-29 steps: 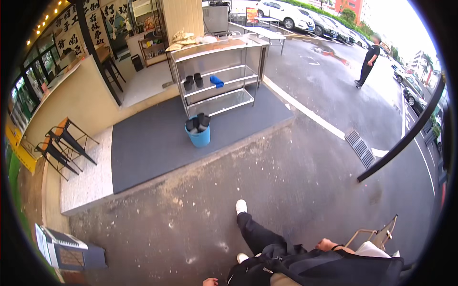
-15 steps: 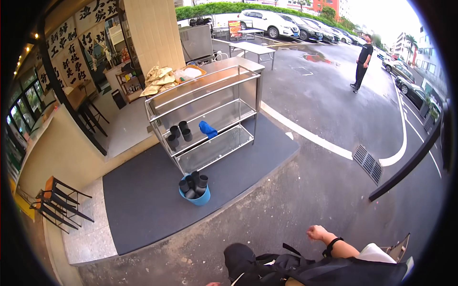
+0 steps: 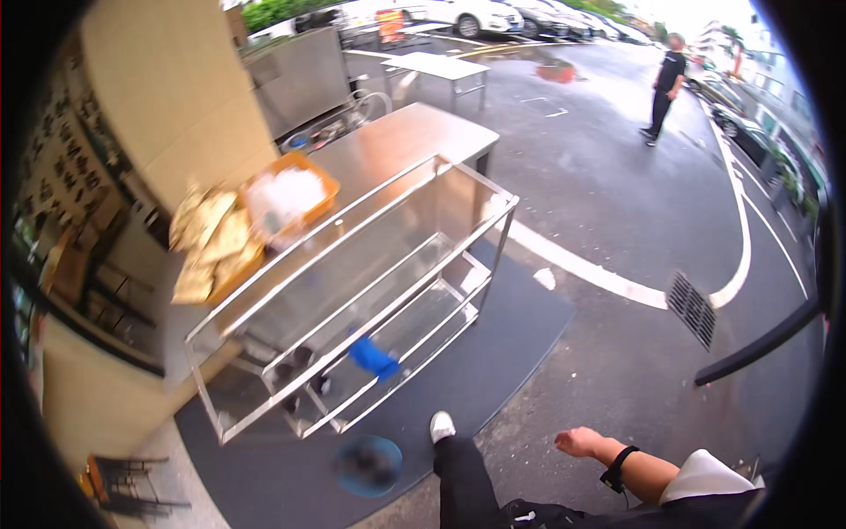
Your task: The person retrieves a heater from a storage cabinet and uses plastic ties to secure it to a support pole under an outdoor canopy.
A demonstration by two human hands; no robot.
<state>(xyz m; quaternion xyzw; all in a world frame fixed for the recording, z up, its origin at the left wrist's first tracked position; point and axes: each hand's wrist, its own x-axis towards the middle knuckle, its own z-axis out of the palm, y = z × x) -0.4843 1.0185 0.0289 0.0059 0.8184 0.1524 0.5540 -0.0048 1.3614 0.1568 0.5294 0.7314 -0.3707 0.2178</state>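
I have the right hand (image 3: 579, 442) low in view above the ground (image 3: 608, 361), its fingers loosely curled with nothing showing in them; how far apart they are I cannot tell. The left hand is out of my view, so I cannot judge its fingers. Ahead stands the rack (image 3: 388, 318), a blue cloth (image 3: 374, 357) on its shelf, in front of the desk (image 3: 432, 132) with gold packets (image 3: 216, 234) and an orange basket (image 3: 326, 176). The bucket (image 3: 368, 491) sits blurred on the mat (image 3: 520, 309), near the white shoe (image 3: 442, 428)
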